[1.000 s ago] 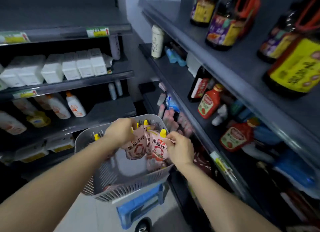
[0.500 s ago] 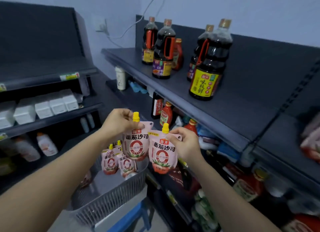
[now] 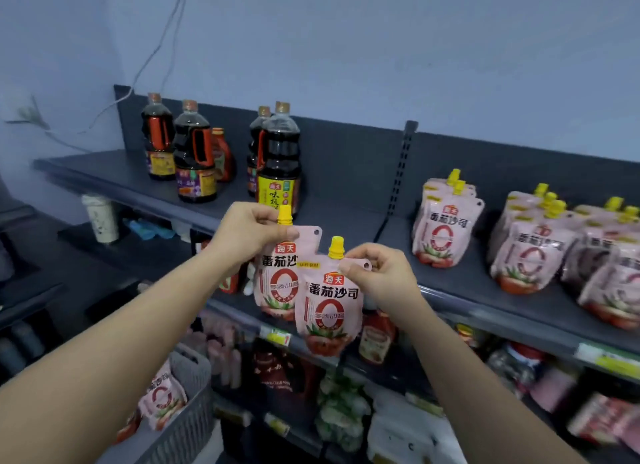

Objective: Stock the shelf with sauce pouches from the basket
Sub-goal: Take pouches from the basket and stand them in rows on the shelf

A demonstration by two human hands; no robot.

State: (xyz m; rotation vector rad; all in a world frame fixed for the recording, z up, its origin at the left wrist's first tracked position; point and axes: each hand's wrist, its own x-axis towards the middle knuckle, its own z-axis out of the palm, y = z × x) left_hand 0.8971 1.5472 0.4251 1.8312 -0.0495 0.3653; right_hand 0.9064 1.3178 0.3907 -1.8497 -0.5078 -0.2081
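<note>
My left hand (image 3: 247, 233) pinches the top of a pink sauce pouch (image 3: 277, 283) with a yellow cap. My right hand (image 3: 382, 273) grips the top corner of a second pink pouch (image 3: 329, 311), which overlaps the first one on its right. Both pouches hang upright in front of the dark top shelf (image 3: 346, 218). Several matching pouches (image 3: 443, 228) stand in rows on that shelf to the right. The grey basket (image 3: 188, 415) sits at lower left with at least one pouch (image 3: 161, 398) inside.
Dark soy sauce bottles (image 3: 278, 162) stand on the top shelf to the left. A bare stretch of shelf lies between them and the pouches. A slotted upright post (image 3: 398, 173) divides the shelf back. Lower shelves hold red ketchup bottles (image 3: 375, 335) and packets.
Both hands lifted a pouch each out of the basket and raised them to top-shelf height. The view swung up and right, bringing the stocked pouch rows into sight.
</note>
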